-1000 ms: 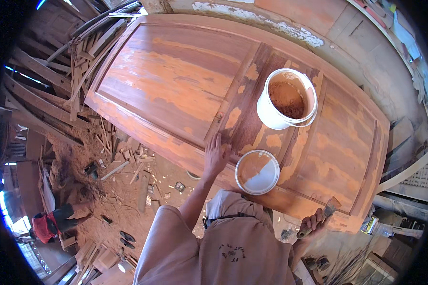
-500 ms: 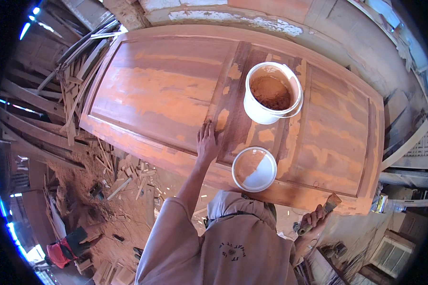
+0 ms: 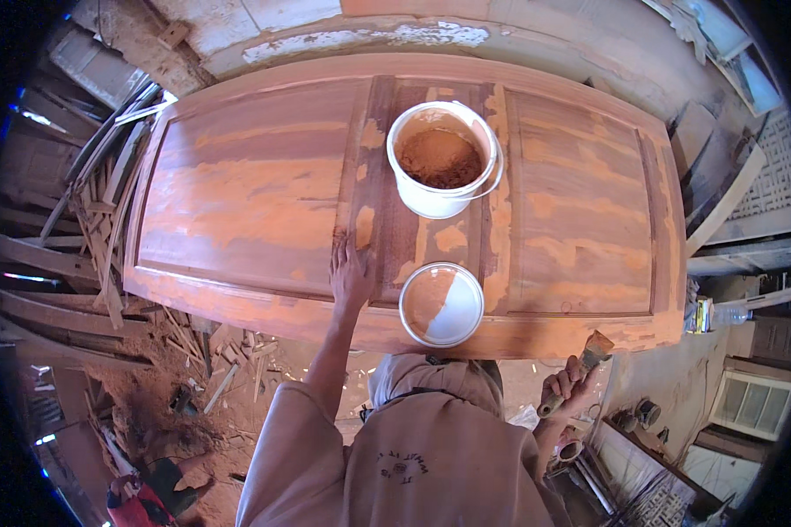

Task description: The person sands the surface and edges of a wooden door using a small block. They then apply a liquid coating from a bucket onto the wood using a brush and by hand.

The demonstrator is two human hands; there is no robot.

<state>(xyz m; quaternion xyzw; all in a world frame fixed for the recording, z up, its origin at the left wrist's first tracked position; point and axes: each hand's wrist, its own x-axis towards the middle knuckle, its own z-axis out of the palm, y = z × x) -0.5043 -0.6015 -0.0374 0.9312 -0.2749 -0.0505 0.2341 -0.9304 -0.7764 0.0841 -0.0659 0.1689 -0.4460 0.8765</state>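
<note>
A large panelled wooden door (image 3: 264,198) lies flat before me, streaked with orange-brown filler. My left hand (image 3: 349,277) rests on it with fingers stretched out, beside the dark upright strip left of the middle. In my right hand (image 3: 571,386), off the near right edge, is a paintbrush (image 3: 596,350) with an orange-coated tip pointing up and away. On the door's middle section stands a white bucket (image 3: 426,200) partly filled with orange-brown material. Nearer to me lies a round lid (image 3: 455,312), half coated in the same colour.
Scrap wood (image 3: 105,211) leans and piles up at the left, above sawdust and offcuts on the floor. A person in red (image 3: 139,505) is low at the bottom left. Framed pieces (image 3: 756,400) and boards stand at the right; a wall runs behind the door.
The whole view has shifted, so the door, bucket and lid appear further left. My left hand stays on the same part of the door; my right hand still holds the brush.
</note>
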